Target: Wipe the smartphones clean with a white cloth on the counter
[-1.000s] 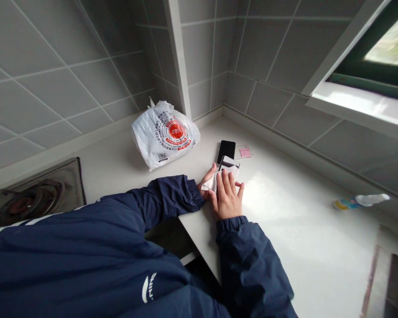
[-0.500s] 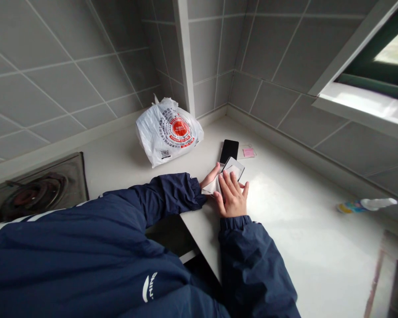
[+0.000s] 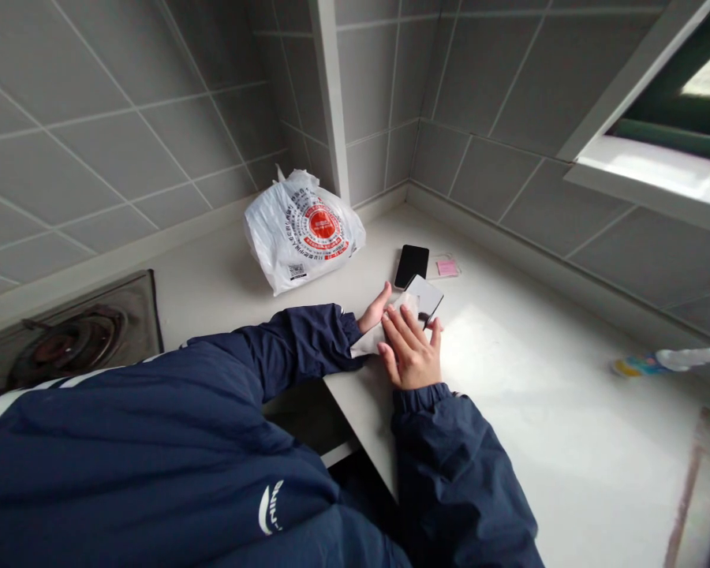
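Note:
A glossy phone (image 3: 428, 295) with a dark edge rests in my left hand (image 3: 376, 309), gripped from below, its thumb raised at the side. The bright screen faces up and shows reflections. Over its near part lies a white tissue (image 3: 368, 341), loose toward my left sleeve. My right hand (image 3: 412, 347) presses down on the tissue with its fingers stretched out flat. Most of my left hand's fingers are hidden under the phone. Just beyond, a second, black phone (image 3: 412, 266) lies on the counter beside a clear case (image 3: 448, 266) with a pink patch.
A white plastic bag (image 3: 305, 233) with red print stands at the back of the white counter (image 3: 509, 410). To the left is a gas stove (image 3: 71, 339). A spray bottle (image 3: 666, 361) lies or stands at the right, under the window. Below the counter edge is a dark opening (image 3: 308, 422).
My right hand and the tissue have slid slightly toward the left and nearer me over the phone, baring more of its screen. The whole view has shifted a little.

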The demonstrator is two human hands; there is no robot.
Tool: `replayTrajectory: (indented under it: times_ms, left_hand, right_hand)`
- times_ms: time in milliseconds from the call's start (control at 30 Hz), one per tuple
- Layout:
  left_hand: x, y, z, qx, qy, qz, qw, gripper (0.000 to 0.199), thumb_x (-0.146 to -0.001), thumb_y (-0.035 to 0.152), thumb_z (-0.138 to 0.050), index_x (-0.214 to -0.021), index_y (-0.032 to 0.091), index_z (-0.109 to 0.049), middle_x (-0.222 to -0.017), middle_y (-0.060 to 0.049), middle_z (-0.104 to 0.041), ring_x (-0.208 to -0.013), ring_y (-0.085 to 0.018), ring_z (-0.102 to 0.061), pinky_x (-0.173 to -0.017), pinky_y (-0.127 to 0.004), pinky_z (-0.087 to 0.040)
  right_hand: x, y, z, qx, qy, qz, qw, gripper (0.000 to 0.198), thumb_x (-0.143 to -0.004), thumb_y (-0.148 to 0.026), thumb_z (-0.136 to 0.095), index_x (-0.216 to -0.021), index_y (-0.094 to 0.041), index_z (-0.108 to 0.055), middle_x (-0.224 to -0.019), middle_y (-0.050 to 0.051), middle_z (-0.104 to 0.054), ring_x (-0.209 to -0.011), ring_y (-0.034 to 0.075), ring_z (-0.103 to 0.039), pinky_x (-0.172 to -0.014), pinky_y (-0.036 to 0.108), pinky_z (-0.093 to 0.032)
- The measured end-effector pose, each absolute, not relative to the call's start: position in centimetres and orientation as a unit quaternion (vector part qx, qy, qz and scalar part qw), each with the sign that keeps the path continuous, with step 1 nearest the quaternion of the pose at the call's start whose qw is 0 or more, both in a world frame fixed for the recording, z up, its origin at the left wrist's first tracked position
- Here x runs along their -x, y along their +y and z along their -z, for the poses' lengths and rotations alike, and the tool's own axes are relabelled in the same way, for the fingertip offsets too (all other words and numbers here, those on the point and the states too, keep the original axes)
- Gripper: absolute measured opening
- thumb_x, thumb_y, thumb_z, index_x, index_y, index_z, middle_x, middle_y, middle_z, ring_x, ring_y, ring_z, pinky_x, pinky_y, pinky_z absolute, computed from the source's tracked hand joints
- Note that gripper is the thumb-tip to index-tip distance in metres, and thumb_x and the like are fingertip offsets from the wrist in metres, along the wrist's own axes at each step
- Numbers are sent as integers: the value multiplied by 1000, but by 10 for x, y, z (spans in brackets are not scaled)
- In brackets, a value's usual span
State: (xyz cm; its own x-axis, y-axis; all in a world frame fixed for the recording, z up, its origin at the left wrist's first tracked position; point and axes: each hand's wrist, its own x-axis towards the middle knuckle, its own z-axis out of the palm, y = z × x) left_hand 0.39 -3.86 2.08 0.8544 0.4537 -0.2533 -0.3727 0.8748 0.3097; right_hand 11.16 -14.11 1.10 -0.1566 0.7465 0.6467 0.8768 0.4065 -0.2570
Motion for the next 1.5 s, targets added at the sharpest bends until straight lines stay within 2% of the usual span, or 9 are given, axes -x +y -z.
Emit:
replayTrajectory:
  times_ms: [100, 233, 433, 533, 767, 1000, 1167, 1333, 1500]
  left_hand:
    - [-3, -40, -22, -131, 191, -174, 957, 88, -100, 73, -19, -142, 6, -58, -106, -18, -76, -103, -27, -74, -95, -37, -54]
    - [-3, -41, -21, -191, 183, -182, 947, 70, -106, 61, -27, -150, 14, -52, -119, -13, -74, -114, -23, -71, -102, -32, -50]
    - [-11, -42, -20, -223, 176, -193, 939, 65, -110, 48, -18, -153, 9, -48, -122, -15, -73, -113, -21, -71, -109, -33, -44]
    - [-11, -42, -23, -205, 161, -177, 949, 72, -109, 52, -16, -151, 4, -49, -118, -17, -74, -106, -23, -74, -107, -35, -46]
    - [-10, -39, -27, -158, 180, -258, 936, 73, -108, 55, -21, -150, 2, -49, -117, -18, -74, -107, -25, -73, -108, -35, -45]
    - [-3, -31, -25, -169, 176, -146, 959, 100, -97, 77, -13, -145, -3, -51, -110, -25, -74, -104, -33, -73, -95, -45, -54]
    - [4, -26, -29, -168, 211, -155, 950, 108, -93, 82, -11, -142, -4, -54, -100, -22, -75, -93, -31, -74, -85, -40, -58]
    - [7, -26, -32, -166, 194, -176, 951, 105, -93, 82, -12, -142, -1, -55, -106, -23, -74, -78, -27, -73, -76, -38, -57]
    - [6, -28, -27, -160, 137, -230, 950, 95, -95, 78, -17, -141, 5, -57, -122, -24, -70, -94, -32, -74, -88, -44, -55]
  right_hand:
    - [-114, -138, -7, 571, -729, 115, 359, 51, -104, -36, -45, -152, -23, -49, -155, 10, -53, -147, 28, -47, -128, 59, -1]
    - [-118, -133, -4, 608, -704, 129, 345, 55, -105, -40, -42, -157, -25, -41, -158, 11, -49, -148, 29, -45, -127, 60, 1]
    - [-122, -132, -1, 655, -667, 99, 342, 57, -105, -42, -40, -159, -24, -38, -162, 13, -43, -152, 32, -39, -124, 67, -8]
    - [-122, -132, 0, 676, -642, 85, 353, 56, -104, -42, -45, -157, -24, -42, -159, 14, -47, -149, 33, -42, -122, 71, -13]
    - [-125, -132, 4, 656, -643, 94, 384, 44, -103, -39, -48, -142, -24, -60, -149, 11, -59, -141, 32, -52, -122, 67, -19]
    - [-111, -138, -8, 549, -722, 113, 404, 34, -98, -38, -59, -127, -24, -69, -136, 7, -70, -129, 26, -64, -129, 57, -7]
    - [-98, -144, -19, 489, -770, 99, 398, 38, -95, -37, -61, -130, -24, -67, -137, 6, -69, -129, 25, -65, -131, 58, -4]
    - [-99, -144, -21, 457, -767, 114, 437, 25, -91, -26, -68, -116, -24, -71, -126, 3, -76, -121, 23, -70, -131, 55, -15]
    - [-103, -144, -20, 473, -723, 151, 480, 11, -89, -12, -68, -88, -24, -70, -112, -2, -81, -109, 18, -75, -127, 47, -27]
